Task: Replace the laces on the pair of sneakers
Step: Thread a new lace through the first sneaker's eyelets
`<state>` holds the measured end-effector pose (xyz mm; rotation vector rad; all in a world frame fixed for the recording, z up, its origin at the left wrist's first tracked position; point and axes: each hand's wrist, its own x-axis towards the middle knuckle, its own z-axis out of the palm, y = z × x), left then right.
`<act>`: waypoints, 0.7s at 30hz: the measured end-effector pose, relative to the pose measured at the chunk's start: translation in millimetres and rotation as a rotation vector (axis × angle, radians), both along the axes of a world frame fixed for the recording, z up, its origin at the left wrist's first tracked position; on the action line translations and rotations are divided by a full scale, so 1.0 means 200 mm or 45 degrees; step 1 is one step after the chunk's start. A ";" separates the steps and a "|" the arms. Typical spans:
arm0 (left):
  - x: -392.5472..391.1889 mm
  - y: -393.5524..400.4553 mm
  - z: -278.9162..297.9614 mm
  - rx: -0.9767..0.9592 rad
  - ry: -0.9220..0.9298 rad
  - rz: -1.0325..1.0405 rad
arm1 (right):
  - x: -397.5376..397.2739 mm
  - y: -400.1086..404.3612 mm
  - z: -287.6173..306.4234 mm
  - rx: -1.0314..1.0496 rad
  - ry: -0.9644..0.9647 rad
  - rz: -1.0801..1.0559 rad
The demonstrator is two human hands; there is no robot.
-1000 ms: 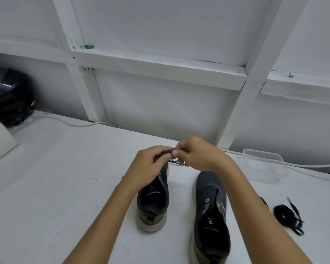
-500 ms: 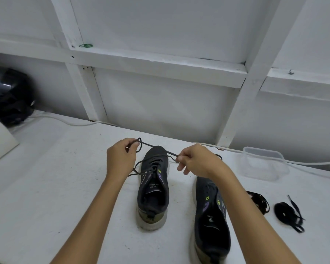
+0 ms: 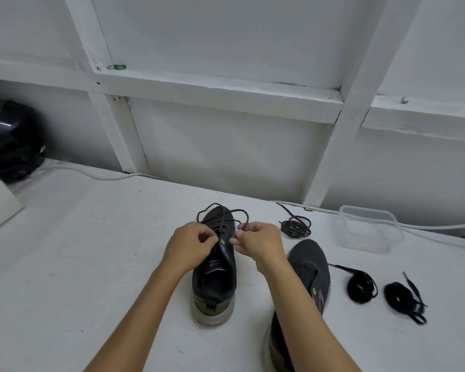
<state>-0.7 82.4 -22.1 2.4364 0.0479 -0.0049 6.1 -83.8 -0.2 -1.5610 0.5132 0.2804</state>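
The left hand [image 3: 189, 247] has its grip pinched on the lace [image 3: 222, 214] at the left side of the near sneaker [image 3: 215, 267], thumb and forefinger pressed together over the eyelets. The right hand [image 3: 258, 244] pinches the same lace at the sneaker's right side, fingers curled in and the thumb closed against them. From each pinch the dark lace runs up in a loop over the sneaker's toe, the two loops crossing above the toe cap.

This near sneaker stands upright on the white desk [image 3: 91, 251], heel toward the camera, its pale sole showing at the heel. Right of it and closer to the camera lies the second sneaker [image 3: 313, 267], partly covered by the right forearm; whether it carries a lace cannot be told.

Beyond the second sneaker's toe, to the right of the near sneaker's toe, sits a coiled brownish lace [image 3: 295, 228]. Further right of the second sneaker lie two bundles of black lace, one [image 3: 361, 287] just beside it and the other [image 3: 403, 298] beyond that. A clear plastic tub [image 3: 368, 229] stands well to the right of the near sneaker, near the wall. A white cable [image 3: 91, 174] runs along the back of the desk. Far to the left of the near sneaker, a black shiny object [image 3: 11, 138] rests at the desk's corner.
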 end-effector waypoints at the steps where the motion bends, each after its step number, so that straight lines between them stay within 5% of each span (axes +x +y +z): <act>1: 0.00 0.00 -0.02 -0.003 0.003 -0.004 | 0.01 0.02 0.00 -0.026 -0.011 -0.002; 21: -0.01 -0.01 -0.09 -0.274 0.093 0.057 | -0.06 0.16 -0.14 -0.334 -0.110 -0.203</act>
